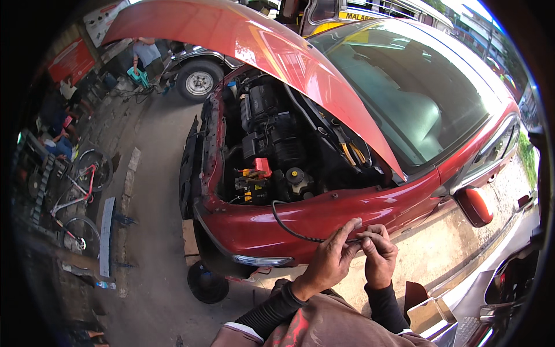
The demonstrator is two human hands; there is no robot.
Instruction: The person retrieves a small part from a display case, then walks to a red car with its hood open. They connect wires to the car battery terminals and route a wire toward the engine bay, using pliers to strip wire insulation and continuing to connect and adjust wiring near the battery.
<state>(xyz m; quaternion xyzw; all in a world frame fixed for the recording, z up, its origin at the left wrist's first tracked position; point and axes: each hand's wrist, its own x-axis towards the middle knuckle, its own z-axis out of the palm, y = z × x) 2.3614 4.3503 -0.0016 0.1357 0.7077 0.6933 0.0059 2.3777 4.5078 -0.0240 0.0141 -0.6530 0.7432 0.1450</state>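
Note:
My left hand (328, 259) is closed around a thin black corrugated cable (281, 221), with its fingers pointing up and to the right. Close beside it, my right hand (380, 258) pinches at the same cable's end, its fingertips meeting those of the left; the exact tip is hidden between them. The cable loops back over the red fender (248, 228) into the open engine bay. There, a battery (254, 195) with a red terminal cover (263, 167) and a round black reservoir cap (295, 175) lie nearest to my hands.
The raised red hood (248, 32) hangs over the engine bay. Yellow-handled pliers (348, 151) rest below the windshield. A side mirror (475, 206) juts out at right. Bicycles (87, 173) and seated people occupy the left side, and an open box (430, 317) stands at lower right.

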